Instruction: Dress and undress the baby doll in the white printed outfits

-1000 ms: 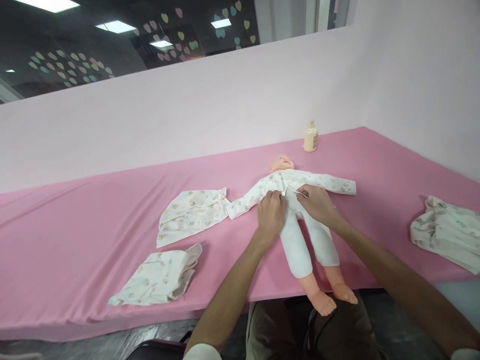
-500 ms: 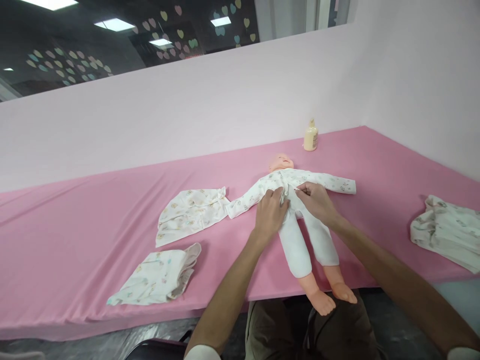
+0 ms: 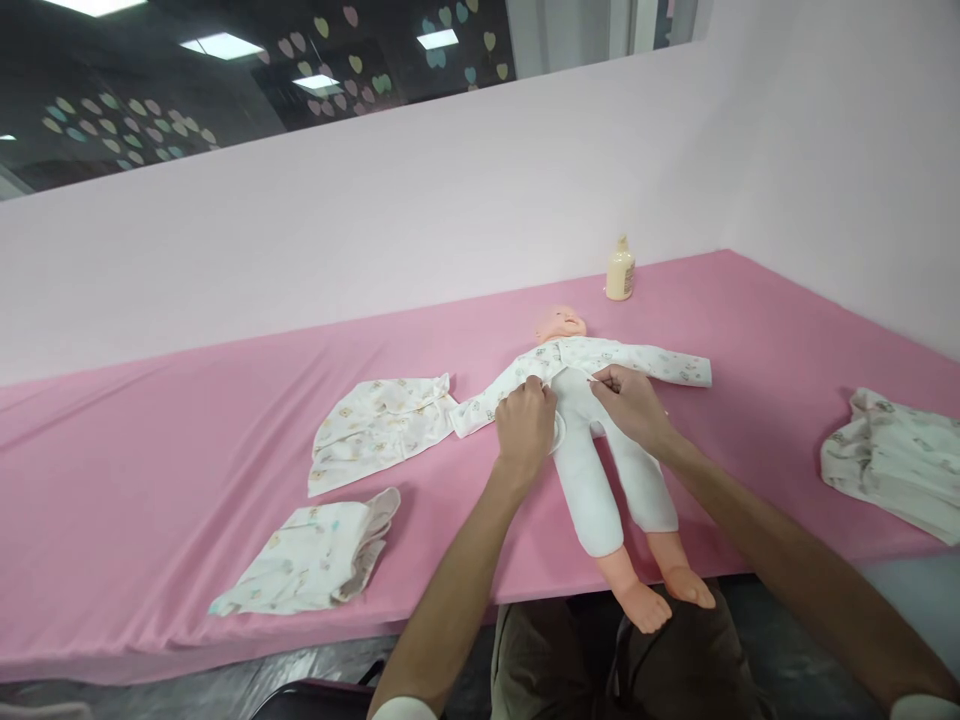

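Note:
A baby doll (image 3: 589, 500) lies on its back, its bare feet past the table's front edge. It wears a white printed baby shirt (image 3: 517, 380) with both sleeves spread wide. My left hand (image 3: 525, 425) is closed on the shirt's left front edge, holding it out beside the doll's waist. On the other side, my right hand (image 3: 634, 405) pinches the right front edge between thumb and fingers. Between my hands the shirt front is parted, and the doll's white cloth belly shows.
Pink cloth covers the table (image 3: 225, 420). A printed baby garment (image 3: 379, 430) touches the doll's left-side sleeve, with a folded one (image 3: 311, 555) nearer me. More folded clothes (image 3: 896, 460) lie at the right. A pump bottle (image 3: 620, 272) stands near the back wall.
My left hand has moved left from the doll's middle, drawing the shirt front aside and baring more of the belly. My right hand has stayed nearly in place.

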Action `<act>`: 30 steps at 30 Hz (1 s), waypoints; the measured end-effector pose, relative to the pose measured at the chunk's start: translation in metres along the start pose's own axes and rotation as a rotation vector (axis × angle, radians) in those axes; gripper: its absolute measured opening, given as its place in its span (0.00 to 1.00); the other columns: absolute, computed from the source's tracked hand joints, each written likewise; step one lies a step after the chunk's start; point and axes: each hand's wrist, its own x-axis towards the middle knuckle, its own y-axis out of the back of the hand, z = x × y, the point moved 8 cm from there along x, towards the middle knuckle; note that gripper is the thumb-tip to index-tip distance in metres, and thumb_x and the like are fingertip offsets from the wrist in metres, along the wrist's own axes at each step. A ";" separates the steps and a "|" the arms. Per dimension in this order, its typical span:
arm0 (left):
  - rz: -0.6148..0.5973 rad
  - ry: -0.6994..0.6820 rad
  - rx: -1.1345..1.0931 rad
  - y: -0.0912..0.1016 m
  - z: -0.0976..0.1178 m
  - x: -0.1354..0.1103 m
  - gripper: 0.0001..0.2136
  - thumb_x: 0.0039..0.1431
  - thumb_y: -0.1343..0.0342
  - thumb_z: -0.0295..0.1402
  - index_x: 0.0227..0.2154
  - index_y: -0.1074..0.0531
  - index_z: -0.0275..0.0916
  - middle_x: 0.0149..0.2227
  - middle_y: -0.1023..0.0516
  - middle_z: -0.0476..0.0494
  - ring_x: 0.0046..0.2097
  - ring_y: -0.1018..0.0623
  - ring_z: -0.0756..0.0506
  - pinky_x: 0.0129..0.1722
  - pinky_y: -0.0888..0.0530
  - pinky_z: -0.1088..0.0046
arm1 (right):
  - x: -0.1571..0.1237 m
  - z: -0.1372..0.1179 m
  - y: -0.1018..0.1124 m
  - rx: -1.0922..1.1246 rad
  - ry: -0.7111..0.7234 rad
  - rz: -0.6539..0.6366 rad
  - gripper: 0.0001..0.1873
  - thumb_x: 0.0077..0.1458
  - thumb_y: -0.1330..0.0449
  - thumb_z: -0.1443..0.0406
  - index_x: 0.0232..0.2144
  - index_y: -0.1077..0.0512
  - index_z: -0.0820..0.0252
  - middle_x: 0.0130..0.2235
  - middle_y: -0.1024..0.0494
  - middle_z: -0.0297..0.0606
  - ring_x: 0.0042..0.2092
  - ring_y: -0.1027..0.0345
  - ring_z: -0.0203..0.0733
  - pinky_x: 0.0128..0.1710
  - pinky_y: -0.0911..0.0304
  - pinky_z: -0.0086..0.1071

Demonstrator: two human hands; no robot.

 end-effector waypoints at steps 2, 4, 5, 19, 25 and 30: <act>-0.005 0.005 -0.057 0.001 -0.003 -0.003 0.11 0.65 0.58 0.31 0.33 0.30 0.37 0.31 0.23 0.41 0.34 0.24 0.43 0.33 0.39 0.70 | 0.000 0.001 0.000 0.004 -0.006 -0.002 0.08 0.51 0.45 0.64 0.28 0.27 0.58 0.26 0.27 0.31 0.29 0.36 0.37 0.29 0.44 0.30; 0.000 -0.009 -0.142 0.003 -0.002 -0.004 0.10 0.64 0.56 0.31 0.30 0.32 0.38 0.29 0.24 0.44 0.32 0.25 0.45 0.32 0.40 0.70 | 0.000 0.001 0.000 0.009 -0.012 -0.002 0.08 0.51 0.45 0.64 0.28 0.27 0.58 0.25 0.28 0.30 0.29 0.36 0.36 0.29 0.43 0.30; 0.002 -0.017 -0.180 0.003 -0.002 -0.004 0.10 0.64 0.56 0.31 0.29 0.33 0.38 0.28 0.25 0.45 0.31 0.27 0.45 0.32 0.40 0.71 | -0.001 0.001 0.000 0.009 -0.013 0.000 0.08 0.51 0.45 0.64 0.27 0.27 0.58 0.25 0.28 0.30 0.29 0.37 0.36 0.29 0.44 0.30; -0.007 -0.083 -0.251 -0.002 0.020 -0.015 0.10 0.68 0.58 0.33 0.34 0.33 0.37 0.31 0.25 0.43 0.34 0.25 0.45 0.30 0.43 0.71 | -0.007 -0.011 -0.002 -0.004 0.100 0.057 0.09 0.56 0.46 0.63 0.27 0.29 0.58 0.24 0.30 0.30 0.28 0.38 0.36 0.30 0.45 0.31; -0.020 -0.091 -0.132 -0.010 0.028 -0.012 0.12 0.69 0.59 0.32 0.37 0.32 0.35 0.34 0.22 0.40 0.35 0.23 0.42 0.29 0.43 0.69 | -0.016 -0.025 -0.009 -0.036 0.278 0.071 0.10 0.58 0.47 0.64 0.30 0.27 0.57 0.32 0.24 0.34 0.34 0.33 0.39 0.37 0.39 0.33; 0.012 -0.107 -0.133 -0.014 0.026 -0.010 0.11 0.67 0.58 0.30 0.36 0.31 0.35 0.33 0.22 0.39 0.34 0.23 0.42 0.29 0.44 0.69 | -0.020 -0.024 -0.011 -0.110 0.333 0.080 0.10 0.58 0.47 0.67 0.34 0.25 0.56 0.36 0.23 0.36 0.39 0.30 0.41 0.41 0.37 0.35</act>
